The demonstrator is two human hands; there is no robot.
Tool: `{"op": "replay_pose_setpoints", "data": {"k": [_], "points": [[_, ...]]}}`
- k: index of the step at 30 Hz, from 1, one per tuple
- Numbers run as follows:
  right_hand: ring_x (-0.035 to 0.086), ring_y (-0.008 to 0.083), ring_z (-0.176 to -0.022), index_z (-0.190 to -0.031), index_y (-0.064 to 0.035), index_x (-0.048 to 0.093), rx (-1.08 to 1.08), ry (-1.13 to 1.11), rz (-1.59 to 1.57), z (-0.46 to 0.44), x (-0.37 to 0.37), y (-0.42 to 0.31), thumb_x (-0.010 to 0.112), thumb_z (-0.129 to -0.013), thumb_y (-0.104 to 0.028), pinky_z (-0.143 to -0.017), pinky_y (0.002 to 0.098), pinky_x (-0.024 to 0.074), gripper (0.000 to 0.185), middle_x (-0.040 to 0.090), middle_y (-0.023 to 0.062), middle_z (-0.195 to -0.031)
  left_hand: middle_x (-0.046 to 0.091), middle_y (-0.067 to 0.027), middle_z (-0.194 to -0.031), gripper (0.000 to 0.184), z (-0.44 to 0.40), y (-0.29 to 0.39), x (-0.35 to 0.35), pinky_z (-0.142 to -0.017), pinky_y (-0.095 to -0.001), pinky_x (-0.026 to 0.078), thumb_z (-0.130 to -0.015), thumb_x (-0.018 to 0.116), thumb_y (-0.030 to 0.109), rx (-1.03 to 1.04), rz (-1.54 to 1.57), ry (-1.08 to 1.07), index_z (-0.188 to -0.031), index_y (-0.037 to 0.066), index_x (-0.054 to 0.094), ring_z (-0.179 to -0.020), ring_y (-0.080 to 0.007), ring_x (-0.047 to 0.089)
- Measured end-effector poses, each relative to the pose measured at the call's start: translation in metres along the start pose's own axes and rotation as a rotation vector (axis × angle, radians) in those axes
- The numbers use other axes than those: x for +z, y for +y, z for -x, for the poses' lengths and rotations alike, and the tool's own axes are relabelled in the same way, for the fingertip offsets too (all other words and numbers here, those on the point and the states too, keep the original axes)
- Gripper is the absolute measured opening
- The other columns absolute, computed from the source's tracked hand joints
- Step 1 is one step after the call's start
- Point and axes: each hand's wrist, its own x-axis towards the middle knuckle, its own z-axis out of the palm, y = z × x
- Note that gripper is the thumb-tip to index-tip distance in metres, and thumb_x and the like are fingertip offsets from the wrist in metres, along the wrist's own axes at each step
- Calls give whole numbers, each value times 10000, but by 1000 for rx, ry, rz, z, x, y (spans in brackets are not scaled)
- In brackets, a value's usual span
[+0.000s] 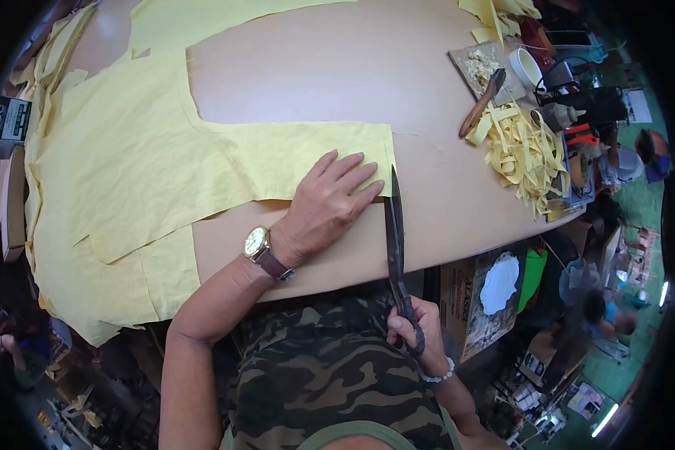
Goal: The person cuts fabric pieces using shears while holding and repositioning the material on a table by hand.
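First onlooker: Which step is in hand?

Second onlooker: Cutting, I judge. The yellow cloth [292, 154] lies across the table [277, 82], its narrow end meeting the blades of the dark scissors [395, 240].

First onlooker: And the grips?

Second onlooker: Left hand [331, 196]: palm down on the cloth, fingers slightly spread, pinching nothing. Right hand [418, 330]: wrapped about the scissor handles, beyond the table's near edge. Whether the blades stand apart, I cannot tell from here.

First onlooker: What does the next move call for?

Second onlooker: A steady left hand — and, I would say, blades kept in line with the cloth's end, fingertips clear of them.

First onlooker: The containers?

Second onlooker: White bowl [526, 69]: on the table's right side, contents not discernible. What looks like a clear-sided tray [572, 201]: beside the heaped yellow strips [529, 157], holding small articles too crowded to name. Printed carton [448, 300]: below the table edge — its inside hidden.
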Motion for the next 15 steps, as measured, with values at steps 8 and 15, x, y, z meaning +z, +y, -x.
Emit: {"op": "replay_pose_setpoints", "data": {"k": [8,15], "points": [[495,51,-463,-698,-23,524,32,23,23,3,0,-2,671,-753,-136,-446,178,399,194,527,-2,-570,575,-83,-1065,237,1,0,0,-904,-424,400,-725,589,82,6,4,-6,-958,88,627,-1051,-250,524],[492,45,-454,-693,-26,526,87,37,49,7,-1,-1,672,-755,-135,-423,177,390,192,525,-6,-560,576,-85,-1064,231,1,0,0,-905,-425,399,-726,586,84,5,6,-12,-953,84,629,-1053,-248,525]]}}
